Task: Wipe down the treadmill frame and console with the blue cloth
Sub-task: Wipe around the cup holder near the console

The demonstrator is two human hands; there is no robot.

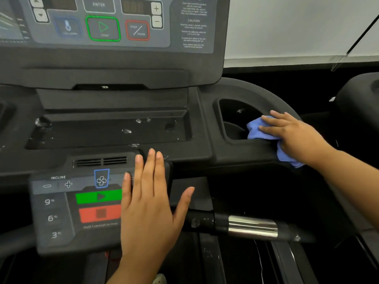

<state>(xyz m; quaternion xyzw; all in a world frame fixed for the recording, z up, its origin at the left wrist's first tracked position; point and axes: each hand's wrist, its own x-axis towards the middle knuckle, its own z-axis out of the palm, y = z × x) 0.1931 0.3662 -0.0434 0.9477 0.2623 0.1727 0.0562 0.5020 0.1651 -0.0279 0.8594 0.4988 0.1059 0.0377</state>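
1. Blue cloth (258, 130) lies at the far right of the scene, bunched on the rim between the cup holder (229, 111) and the curved frame (266, 95); one end of it hangs over the near edge of this rim
2. On top of the cloth lies the right hand (293, 136), its fingers nearly straight and a little spread, so it presses the cloth down more than it grips it; the thumb is hidden
3. Empty is the left hand (149, 203): it is flat, fingers straight and close together, thumb spread out, and it rests on the right edge of the lower control panel (61, 212), nearer and to the left of the cloth
4. Left of the cloth is the tray (106, 130) with whitish spots; its long axis runs from left to right, and the upper display panel (102, 27) is farther and also left
5. I judge that the next wipe goes leftward along the tray; the left hand is nearer to it, but the right hand has the cloth
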